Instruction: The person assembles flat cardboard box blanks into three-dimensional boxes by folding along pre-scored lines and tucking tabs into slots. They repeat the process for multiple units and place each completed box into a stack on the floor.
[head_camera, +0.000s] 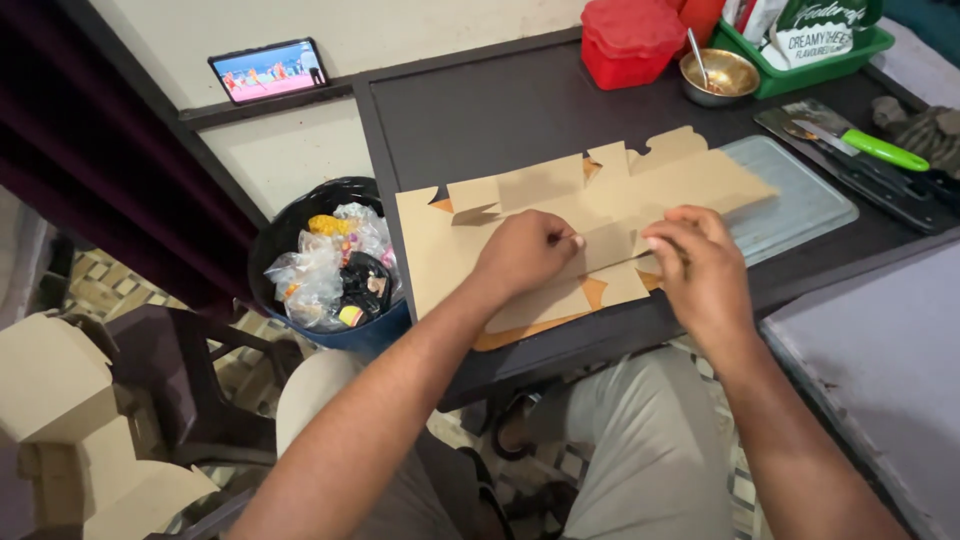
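While you sit at the dark worktop (470, 110) with your knees under its near edge, both of your hands rest on a flat, unfolded cardboard box blank (560, 215) that lies near that edge. Your left hand (525, 255) is curled, its grip closed with fingertips pinching a flap of the blank near its middle. Your right hand (700, 265) sits just beside it, fingers bent down and pressing on the same board; its grip is closed onto the cardboard surface. The blank overhangs the near edge slightly, with orange underside showing at the lower rim, and its right end overlaps a clear cutting board (800, 200).

To your left, beside the worktop, a bin (330, 265) lined with black plastic holds crumpled wrappers. Folded cardboard boxes (60, 400) sit lower left by a dark chair (190, 380).

Farther back on the right, a knife with a green handle (870, 148) lies on a dark tray. Beyond it stand a small metal bowl (720, 75) with a spoon, a red lidded container (630, 40) and a green basket (810, 60) holding packets. On the ledge at far left a phone (268, 70) shows a bright picture.
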